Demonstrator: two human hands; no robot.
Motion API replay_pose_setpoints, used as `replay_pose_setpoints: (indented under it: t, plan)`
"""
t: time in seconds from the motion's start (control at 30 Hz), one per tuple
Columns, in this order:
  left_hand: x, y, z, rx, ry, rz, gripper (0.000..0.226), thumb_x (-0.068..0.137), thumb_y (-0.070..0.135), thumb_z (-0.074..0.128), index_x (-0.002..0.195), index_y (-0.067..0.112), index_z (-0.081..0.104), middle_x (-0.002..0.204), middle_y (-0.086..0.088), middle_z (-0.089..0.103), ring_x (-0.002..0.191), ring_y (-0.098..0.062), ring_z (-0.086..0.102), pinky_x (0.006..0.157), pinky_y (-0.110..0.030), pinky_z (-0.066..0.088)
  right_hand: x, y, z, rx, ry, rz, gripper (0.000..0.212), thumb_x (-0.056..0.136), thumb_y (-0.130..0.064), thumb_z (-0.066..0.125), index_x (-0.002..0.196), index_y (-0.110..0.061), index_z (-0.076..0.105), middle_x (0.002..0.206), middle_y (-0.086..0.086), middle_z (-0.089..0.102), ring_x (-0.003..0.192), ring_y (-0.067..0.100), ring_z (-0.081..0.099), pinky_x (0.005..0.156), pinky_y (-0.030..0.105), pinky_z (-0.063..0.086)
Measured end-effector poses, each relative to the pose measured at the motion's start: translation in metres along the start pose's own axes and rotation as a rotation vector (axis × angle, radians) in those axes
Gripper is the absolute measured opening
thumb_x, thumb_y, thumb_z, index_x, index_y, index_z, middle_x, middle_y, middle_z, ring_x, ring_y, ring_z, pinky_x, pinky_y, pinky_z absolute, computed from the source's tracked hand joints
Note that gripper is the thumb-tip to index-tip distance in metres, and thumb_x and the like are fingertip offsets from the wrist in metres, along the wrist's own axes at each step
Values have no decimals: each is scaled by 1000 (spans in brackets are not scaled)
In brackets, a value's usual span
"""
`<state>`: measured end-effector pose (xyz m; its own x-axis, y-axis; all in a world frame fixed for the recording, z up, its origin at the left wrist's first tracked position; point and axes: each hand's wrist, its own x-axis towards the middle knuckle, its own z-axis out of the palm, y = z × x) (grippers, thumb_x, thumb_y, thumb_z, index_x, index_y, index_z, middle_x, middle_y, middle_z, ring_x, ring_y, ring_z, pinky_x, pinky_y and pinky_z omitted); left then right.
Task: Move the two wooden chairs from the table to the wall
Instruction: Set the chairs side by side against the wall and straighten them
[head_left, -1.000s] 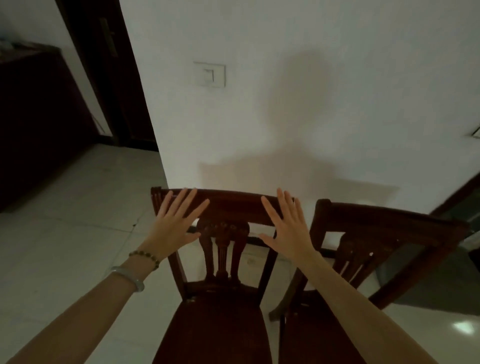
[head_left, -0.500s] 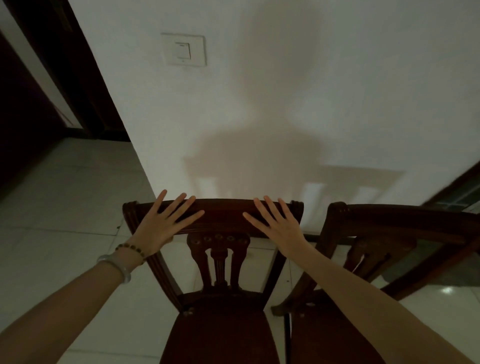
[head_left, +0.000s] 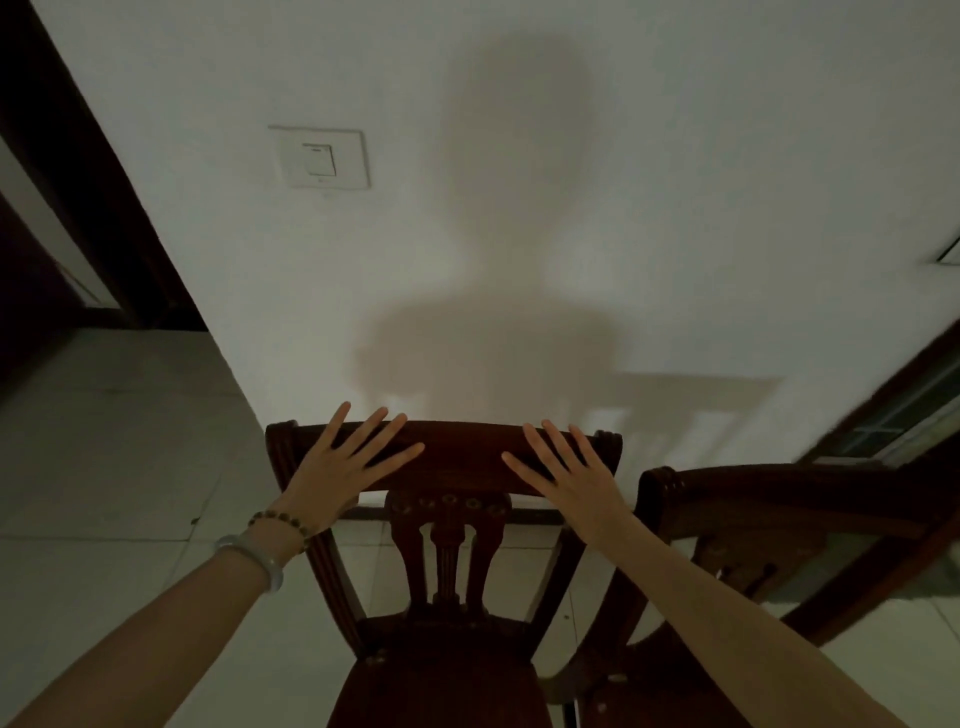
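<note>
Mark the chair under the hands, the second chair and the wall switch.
left chair (head_left: 447, 454), head view, middle of its top rail.
right chair (head_left: 779, 499), head view, its top rail.
wall switch (head_left: 319, 158), head view, centre of its rocker.

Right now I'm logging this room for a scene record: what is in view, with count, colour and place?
Wooden chairs: 2, dark brown; left chair centre, right chair beside it.
Wall: 1, white, behind the chairs.
Light switch: 1, white, upper left of the wall.
Floor: pale tiles, left and below.
Doorway: 1, dark, far left.
Bracelets: 2, one beaded, one pale, left wrist.
Left hand, right hand: open, fingers spread over the left chair's top rail.
</note>
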<state>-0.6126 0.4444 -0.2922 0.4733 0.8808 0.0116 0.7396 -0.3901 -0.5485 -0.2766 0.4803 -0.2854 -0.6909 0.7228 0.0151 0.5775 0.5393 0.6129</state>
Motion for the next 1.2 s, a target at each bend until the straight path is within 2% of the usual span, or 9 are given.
replay_pose_setpoints:
  t: [0.13,0.3,0.43,0.5,0.63,0.8,0.97,1.03,1.2]
  plan:
    - [7,-10,3,39,2,0,139,49,38,88,149,26,-8,156,-14,7,141,-34,7,112,-60,1,10,8,3,-13,11,-1,111,70,-25,77,148,-27,-2,155,11,21,139,32,26,110,49,24]
    - [27,-35,5,17,80,-27,135,48,25,88,150,26,0,158,-15,-10,144,-35,-5,114,-57,2,44,27,2,11,75,7,102,70,-30,77,148,-30,12,151,10,31,136,31,33,109,48,31]
    - [55,-60,2,22,96,-36,135,45,30,90,150,24,6,153,-17,19,137,-37,30,112,-58,17,79,51,13,-10,135,19,100,69,-31,77,147,-28,15,149,11,36,134,32,37,107,47,35]
    - [76,-76,9,49,143,-40,132,47,28,89,151,23,8,155,-17,17,140,-36,24,113,-56,17,102,66,18,-3,155,18,99,68,-32,77,146,-28,16,148,10,38,133,30,39,105,47,37]
    - [119,-110,31,61,175,-26,125,53,23,86,151,21,7,157,-15,-12,144,-32,-11,116,-51,2,149,92,28,-31,176,45,91,72,-34,76,144,-30,20,144,7,44,130,27,44,102,46,42]
    - [161,-139,67,52,173,19,117,57,20,82,151,18,11,158,-14,4,143,-29,11,115,-52,9,201,107,64,-34,118,39,104,66,-21,81,147,-28,16,150,13,21,134,31,36,105,50,37]
    - [196,-148,98,57,197,46,122,54,24,85,151,17,11,158,-13,-7,145,-30,-8,116,-49,1,228,116,93,-39,85,30,101,66,-18,81,146,-28,21,148,11,34,132,30,39,105,50,34]
    - [204,-150,103,49,200,47,124,52,21,85,151,17,10,158,-13,1,145,-30,-5,116,-52,6,235,118,101,-27,84,24,101,66,-16,80,146,-28,21,149,12,31,133,30,39,105,50,33]
    - [215,-152,112,61,223,58,127,52,26,86,150,17,6,158,-10,-4,144,-29,-6,116,-51,3,241,120,112,-33,107,25,103,64,-11,80,147,-29,20,149,11,34,135,30,35,108,51,29]
